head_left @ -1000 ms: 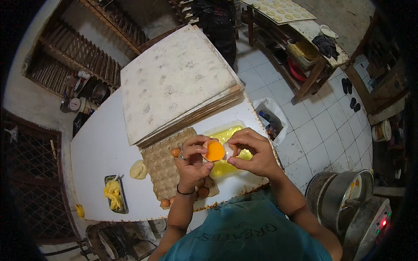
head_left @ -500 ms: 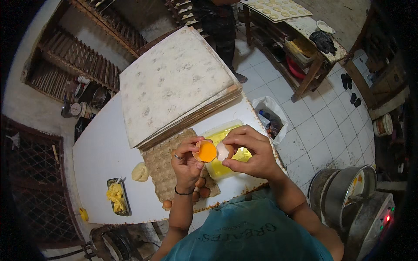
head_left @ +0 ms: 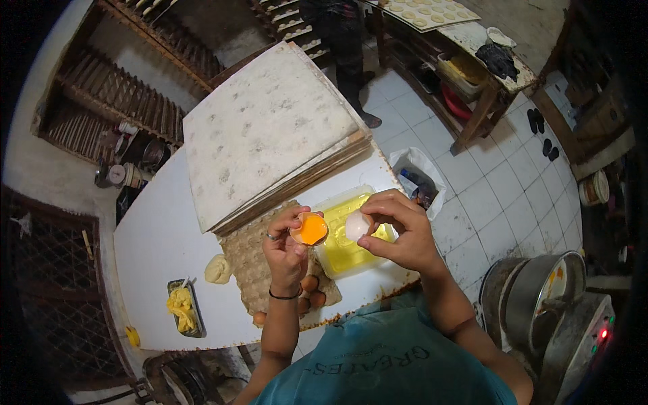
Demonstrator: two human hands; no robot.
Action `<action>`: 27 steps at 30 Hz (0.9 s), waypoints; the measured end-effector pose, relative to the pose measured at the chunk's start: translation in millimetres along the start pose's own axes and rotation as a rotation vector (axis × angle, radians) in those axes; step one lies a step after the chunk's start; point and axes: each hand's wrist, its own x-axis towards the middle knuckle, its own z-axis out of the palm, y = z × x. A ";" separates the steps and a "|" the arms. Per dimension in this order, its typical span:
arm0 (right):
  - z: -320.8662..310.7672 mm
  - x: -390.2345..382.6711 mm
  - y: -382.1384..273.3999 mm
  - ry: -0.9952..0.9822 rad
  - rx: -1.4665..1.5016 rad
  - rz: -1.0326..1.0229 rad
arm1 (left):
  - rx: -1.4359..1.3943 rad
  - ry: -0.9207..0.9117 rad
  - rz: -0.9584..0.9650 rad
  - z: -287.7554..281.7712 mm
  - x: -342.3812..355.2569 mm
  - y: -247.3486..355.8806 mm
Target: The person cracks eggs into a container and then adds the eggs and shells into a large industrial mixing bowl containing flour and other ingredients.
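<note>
Near the tub (yellow liquid inside), left fingers grip a yolk-filled eggshell; right fingers, another eggshell.

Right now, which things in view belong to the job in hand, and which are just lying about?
In the job:
Left hand, holding a brown half eggshell with orange yolk
Right hand, holding a pale half eggshell
Clear rectangular plastic tub of yellow liquid
Brown eggs on a brown cardboard tray

Apparently lying about:
Pale, rounded dough-like lump
Black slippers
White plastic bag
</note>
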 end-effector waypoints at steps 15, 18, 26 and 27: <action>-154.7 -79.4 239.9 0.472 -0.606 0.781 | 0.135 0.052 -0.093 -25.2 -23.4 -24.6; -178.5 -211.4 294.4 0.718 -0.872 0.877 | 0.111 0.002 -0.121 -21.6 -27.0 -35.8; -139.2 -510.6 215.0 1.447 0.152 1.538 | 0.093 -0.220 -0.236 59.6 -31.7 -69.0; -128.8 -516.4 193.7 1.508 0.206 1.575 | 0.077 -0.249 -0.237 73.3 -32.9 -77.2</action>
